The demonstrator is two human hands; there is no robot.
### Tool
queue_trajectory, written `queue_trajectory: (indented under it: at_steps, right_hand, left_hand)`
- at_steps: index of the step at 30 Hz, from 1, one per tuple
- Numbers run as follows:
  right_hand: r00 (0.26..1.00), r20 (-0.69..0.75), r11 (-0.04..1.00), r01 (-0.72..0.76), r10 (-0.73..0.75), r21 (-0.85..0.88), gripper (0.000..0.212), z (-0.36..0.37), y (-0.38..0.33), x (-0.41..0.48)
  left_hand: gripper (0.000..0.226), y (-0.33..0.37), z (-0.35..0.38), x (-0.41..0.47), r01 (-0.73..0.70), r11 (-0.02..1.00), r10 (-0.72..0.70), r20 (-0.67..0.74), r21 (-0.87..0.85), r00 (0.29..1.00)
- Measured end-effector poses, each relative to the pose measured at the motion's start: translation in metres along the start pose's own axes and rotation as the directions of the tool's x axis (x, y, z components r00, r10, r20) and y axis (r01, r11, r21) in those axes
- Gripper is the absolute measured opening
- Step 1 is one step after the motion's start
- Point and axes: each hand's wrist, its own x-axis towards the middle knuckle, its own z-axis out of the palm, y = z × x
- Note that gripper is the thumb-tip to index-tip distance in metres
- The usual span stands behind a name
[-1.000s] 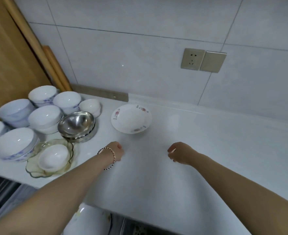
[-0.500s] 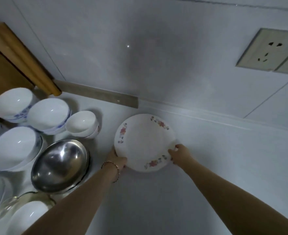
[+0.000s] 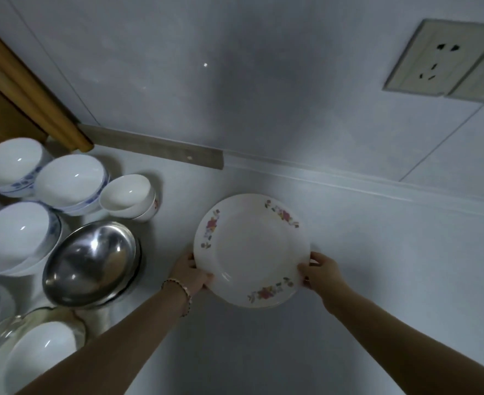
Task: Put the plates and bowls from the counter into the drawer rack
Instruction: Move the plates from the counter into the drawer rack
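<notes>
A white plate with floral rim point(image 3: 250, 249) sits in the middle of the white counter point(image 3: 377, 280), with the edge of another plate showing under it. My left hand point(image 3: 191, 270) grips its near left rim. My right hand point(image 3: 319, 270) grips its near right rim. To the left stand several white bowls with blue patterns point(image 3: 69, 182), a small white bowl point(image 3: 126, 195) and stacked steel bowls point(image 3: 91, 262). A glass dish holding a white bowl point(image 3: 40, 349) sits at the bottom left. The drawer rack is out of view.
A tiled wall with a socket point(image 3: 437, 57) rises behind the counter. Wooden rolling pins point(image 3: 35, 89) lean in the left corner beside a wooden board.
The view has moved closer to the counter. Both hands reached forward from the bare counter and closed on the plate's near rim, which now looks slightly lifted toward me.
</notes>
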Motion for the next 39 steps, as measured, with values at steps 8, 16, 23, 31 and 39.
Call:
queue_trajectory:
  at_steps: [8, 16, 23, 31, 39]
  right_hand:
    - [0.995, 0.007, 0.995, 0.095, -0.095, -0.019, 0.020, -0.070, 0.056, -0.101]
    - [0.982, 0.096, 0.986, 0.164, -0.164, 0.010, 0.043, -0.116, 0.139, -0.222]
    - [0.976, 0.172, 0.986, 0.149, -0.134, -0.080, 0.044, -0.105, 0.210, -0.300]
    - [0.959, 0.275, 0.985, 0.115, -0.076, -0.131, 0.038, -0.022, 0.279, -0.363]
    - [0.956, 0.290, 0.990, 0.086, -0.049, -0.114, 0.026, 0.126, 0.317, -0.418]
  left_hand:
    - [0.044, -0.054, 0.011, -0.115, -0.009, 0.999, 0.007, 0.057, 0.046, 0.998]
    - [0.036, -0.142, 0.017, -0.259, -0.049, 0.997, 0.045, -0.064, -0.058, 0.997]
    - [0.037, -0.231, -0.021, -0.333, 0.000, 0.994, -0.013, -0.120, -0.109, 0.993]
    - [0.052, -0.315, -0.112, -0.384, 0.088, 0.982, -0.120, -0.193, -0.165, 0.974]
    - [0.054, -0.377, -0.263, -0.383, 0.096, 0.975, -0.137, -0.203, -0.200, 0.970]
